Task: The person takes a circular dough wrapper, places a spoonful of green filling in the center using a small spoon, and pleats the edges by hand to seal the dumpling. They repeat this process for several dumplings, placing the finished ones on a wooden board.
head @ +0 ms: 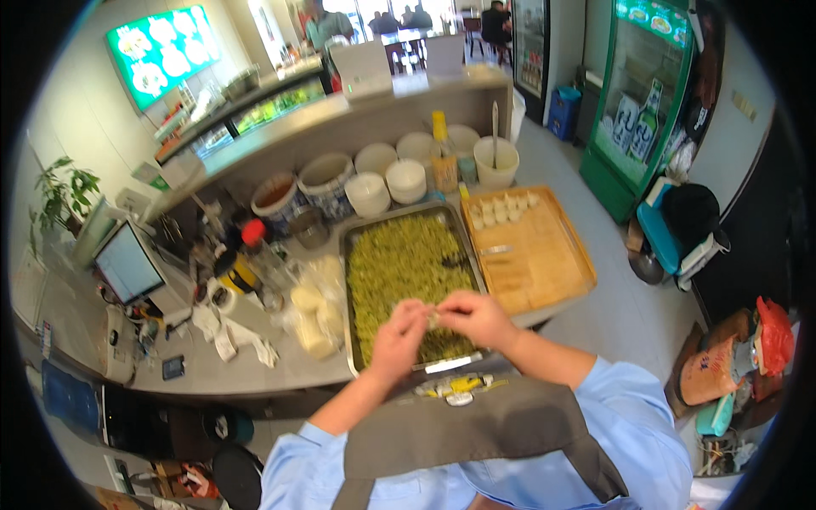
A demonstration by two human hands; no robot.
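My left hand (400, 336) and my right hand (477, 319) meet over the near part of a metal tray (349, 331). Their fingertips pinch a small pale piece of dough (433, 319), mostly hidden by the fingers. Chopped green filling (401, 261) covers the tray, and a dark utensil (454, 261) rests in it at the right side. A wooden board with a raised rim (532, 268) lies to the right of the tray. Several white dumplings (500, 212) stand in rows at its far left corner, and a flat metal tool (496, 250) lies below them.
Stacks of dough wrappers (315, 319) in plastic bags sit left of the tray. Behind it stand white bowls (368, 194), patterned pots (325, 182), a yellow-capped bottle (444, 159) and a white tub with a spoon (496, 166). A phone (173, 367) and monitor (131, 264) occupy the left.
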